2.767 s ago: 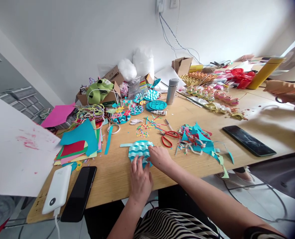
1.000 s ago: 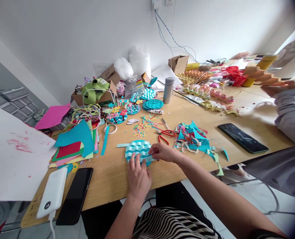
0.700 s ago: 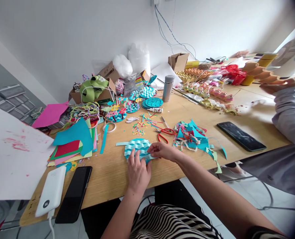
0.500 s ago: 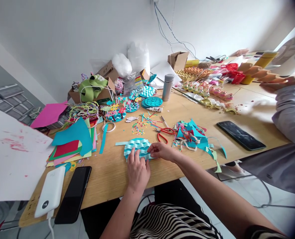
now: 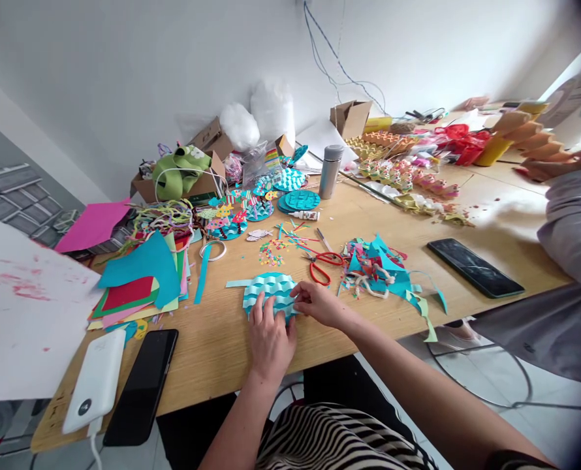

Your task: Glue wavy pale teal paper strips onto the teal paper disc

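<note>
A round blue paper piece (image 5: 269, 284) lies in front of me, covered with wavy rows of light and darker blue strips. One pale strip (image 5: 238, 284) sticks out past its left side. My left hand (image 5: 272, 333) rests on its lower part, fingers stretched out over the waves. At the right edge, my right hand (image 5: 320, 305) pinches the end of a light blue paper strip (image 5: 298, 311) between thumb and forefinger. Red-handled scissors (image 5: 326, 260) lie just beyond my right hand, beside a heap of paper scraps (image 5: 378, 264).
Stacked coloured paper (image 5: 141, 277), a white power bank (image 5: 94, 382) and a black phone (image 5: 142, 385) are at left. Finished paper discs (image 5: 300, 200), a glue bottle (image 5: 306, 215) and a steel flask (image 5: 330, 171) stand behind. Another phone (image 5: 474, 266) and a co-worker's arm (image 5: 569, 215) are at right.
My hands stay at the paper piece, with the right hand shifted very slightly. The co-worker's hand at right has tilted the orange carton it holds.
</note>
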`<state>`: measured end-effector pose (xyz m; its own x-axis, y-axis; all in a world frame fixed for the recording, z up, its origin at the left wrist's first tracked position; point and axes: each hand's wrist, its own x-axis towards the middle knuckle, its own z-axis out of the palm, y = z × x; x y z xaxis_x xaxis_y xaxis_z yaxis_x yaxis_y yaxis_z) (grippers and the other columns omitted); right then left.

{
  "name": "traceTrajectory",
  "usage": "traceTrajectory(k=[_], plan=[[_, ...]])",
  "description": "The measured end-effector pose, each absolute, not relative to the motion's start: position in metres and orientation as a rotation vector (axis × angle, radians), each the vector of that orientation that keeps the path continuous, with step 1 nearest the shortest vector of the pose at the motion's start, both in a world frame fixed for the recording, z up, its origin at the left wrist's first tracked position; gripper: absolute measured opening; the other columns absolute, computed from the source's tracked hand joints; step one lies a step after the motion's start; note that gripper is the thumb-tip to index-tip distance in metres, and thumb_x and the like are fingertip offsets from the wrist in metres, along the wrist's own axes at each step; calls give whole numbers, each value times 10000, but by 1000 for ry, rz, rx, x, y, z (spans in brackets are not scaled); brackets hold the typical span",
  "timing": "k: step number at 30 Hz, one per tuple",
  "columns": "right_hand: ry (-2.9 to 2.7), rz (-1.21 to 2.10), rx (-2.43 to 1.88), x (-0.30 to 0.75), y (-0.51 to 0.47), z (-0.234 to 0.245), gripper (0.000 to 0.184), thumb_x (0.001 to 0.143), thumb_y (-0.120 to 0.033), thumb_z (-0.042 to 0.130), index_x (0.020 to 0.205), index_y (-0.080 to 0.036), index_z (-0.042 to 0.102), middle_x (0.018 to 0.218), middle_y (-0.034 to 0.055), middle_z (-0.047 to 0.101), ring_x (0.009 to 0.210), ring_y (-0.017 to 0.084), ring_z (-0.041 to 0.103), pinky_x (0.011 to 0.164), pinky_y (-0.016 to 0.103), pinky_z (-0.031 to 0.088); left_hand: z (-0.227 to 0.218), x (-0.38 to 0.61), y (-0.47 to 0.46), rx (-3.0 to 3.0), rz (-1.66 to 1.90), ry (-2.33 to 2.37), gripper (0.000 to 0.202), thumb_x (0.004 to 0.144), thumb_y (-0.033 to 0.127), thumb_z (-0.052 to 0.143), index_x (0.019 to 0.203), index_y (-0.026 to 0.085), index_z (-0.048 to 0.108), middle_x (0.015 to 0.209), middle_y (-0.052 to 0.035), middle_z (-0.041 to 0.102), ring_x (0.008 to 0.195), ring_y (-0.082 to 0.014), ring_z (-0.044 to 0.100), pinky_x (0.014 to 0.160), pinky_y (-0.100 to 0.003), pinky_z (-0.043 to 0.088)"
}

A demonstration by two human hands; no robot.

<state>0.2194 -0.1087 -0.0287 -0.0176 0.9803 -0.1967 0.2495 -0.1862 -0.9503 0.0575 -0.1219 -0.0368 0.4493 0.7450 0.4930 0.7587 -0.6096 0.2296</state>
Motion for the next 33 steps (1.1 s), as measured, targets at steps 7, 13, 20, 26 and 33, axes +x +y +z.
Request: traceTrajectory(k=[7,13,20,26,33], plan=[[-1351,1314,-1486,217,-110,-29,196,690,-92,580,875,-157,585,640,-40,587,521,88,509,506,206,402,-41,58,-120,-2644,-887,-1363,114,835,159,564,786,146,666,1134,-135,621,1252,-341,448,998,-517,435],[-1592,897,-1734,215,-115,-31,206,692,-82,626,883,-161,615,754,8,660,631,119,568,590,225,402,-44,57,-119,-2641,-897,-1358,117,828,126,555,792,147,663,1129,-129,623,1250,-335,449,998,-512,439],[-1569,755,-1851,214,-117,-36,201,699,-125,668,872,-187,589,756,8,671,689,148,609,624,235,403,-44,56,-119,-2651,-907,-1347,133,842,135,544,789,148,665,1140,-132,615,1251,-345,446,999,-523,434],[-1522,785,-1889,213,-118,-34,194,702,-122,668,866,-189,590,760,7,674,701,144,617,623,226,406,-42,57,-121,-2661,-912,-1363,118,829,125,550,801,144,664,1146,-136,616,1258,-340,440,1010,-521,427],[-1556,703,-1943,213,-120,-34,179,722,-147,670,882,-185,600,785,11,671,712,146,610,620,229,388,-41,55,-121,-2687,-912,-1362,146,760,54,543,798,142,654,1145,-138,611,1263,-346,435,1001,-544,435]])
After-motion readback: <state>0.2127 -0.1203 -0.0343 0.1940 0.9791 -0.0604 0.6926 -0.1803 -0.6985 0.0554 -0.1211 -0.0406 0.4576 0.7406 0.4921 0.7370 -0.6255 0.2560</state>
